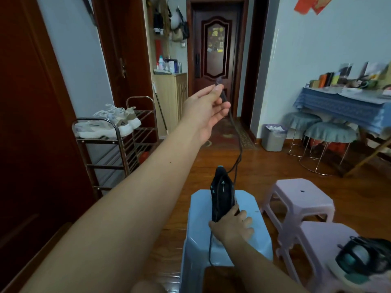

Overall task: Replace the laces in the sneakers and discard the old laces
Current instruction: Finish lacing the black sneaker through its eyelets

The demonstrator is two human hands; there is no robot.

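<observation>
Wood floor (264,166) is running back to a dark door (215,47) at the far end. Table (342,106) w/ blue cloth is standing on the right, books & clutter sitting on top, two round stools w/ grey-green covers (330,132) tucked under its edge. Metal shoe rack (118,149) is standing on the left, a pair of white sneakers (110,123) lying on its top shelf. Grey bin (274,137) is sitting by the wall, between the doorway & the round stools.

Closer in, a blue plastic stool (251,210) is sitting centre, w/ two lilac plastic stools (300,197) just beside it on the right; the nearer one is carrying a second dark sneaker (364,261), blurred.

Black sneaker (223,197) is standing on the blue stool, toe pointing away. Right hand (231,226) is gripping its heel end, fingers curled round it. Left hand (208,111) is stretching out & up, well above the shoe, its grip narrow: thumb & forefinger are pinching the end of a black lace (239,142). Lace is running down from that pinch to the shoe's front; another stretch is hanging off the near side past the stool edge.
</observation>
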